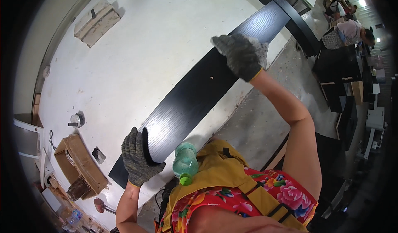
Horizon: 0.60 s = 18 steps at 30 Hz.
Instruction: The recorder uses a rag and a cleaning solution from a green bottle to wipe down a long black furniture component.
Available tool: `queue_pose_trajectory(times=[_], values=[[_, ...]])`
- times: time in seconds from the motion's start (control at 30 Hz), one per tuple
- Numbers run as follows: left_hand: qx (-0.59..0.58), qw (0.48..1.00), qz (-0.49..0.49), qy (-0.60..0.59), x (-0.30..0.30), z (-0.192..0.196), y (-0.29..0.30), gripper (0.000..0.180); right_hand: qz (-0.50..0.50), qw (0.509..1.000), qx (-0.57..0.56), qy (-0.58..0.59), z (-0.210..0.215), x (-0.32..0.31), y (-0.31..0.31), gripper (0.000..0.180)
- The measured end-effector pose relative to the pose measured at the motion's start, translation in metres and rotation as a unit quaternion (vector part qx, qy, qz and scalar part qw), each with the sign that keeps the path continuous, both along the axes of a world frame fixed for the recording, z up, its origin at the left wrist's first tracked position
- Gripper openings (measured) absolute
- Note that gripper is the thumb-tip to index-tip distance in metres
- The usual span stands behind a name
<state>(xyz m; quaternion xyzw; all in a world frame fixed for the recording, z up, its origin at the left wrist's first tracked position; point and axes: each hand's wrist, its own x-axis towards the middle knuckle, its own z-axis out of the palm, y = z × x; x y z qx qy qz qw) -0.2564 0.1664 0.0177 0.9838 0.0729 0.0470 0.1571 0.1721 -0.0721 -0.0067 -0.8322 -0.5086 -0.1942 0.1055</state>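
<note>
A long black wood-grain board (195, 90) lies slantwise on the white worktable, with a small pale spot near its middle. My left hand (141, 158), in a dark grey knit glove, lies on the near-left end of the board with fingers stretched out. Toward the far end, my right hand (240, 56), gloved the same way, presses a whitish crumpled rag (260, 48) against the board. The palm hides part of that rag. A translucent green plastic bottle (185, 160) with a bright green cap rests against my mustard apron (219, 166), beside the board.
Another dark board (300, 29) crosses the far end. On the white table (137, 58) are a taped block (96, 22), an open cardboard box (83, 166), a clear tape roll (76, 119) and a small dark piece (98, 154). Black panels (338, 67) and a person (348, 31) are at right.
</note>
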Motion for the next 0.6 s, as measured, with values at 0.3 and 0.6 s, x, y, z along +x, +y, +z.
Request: queue_pose_trajectory(times=[0.3, 0.6], values=[[0.003, 1.0, -0.003, -0.003, -0.002, -0.006, 0.0, 0.123, -0.425, 0.872, -0.243, -0.02, -0.002, 0.222, -0.084, 0.036], [0.015, 0.999, -0.001, -0.034, 0.003, 0.007, -0.003, 0.115, -0.114, 0.988, -0.105, -0.025, -0.001, 0.04, 0.007, 0.045]])
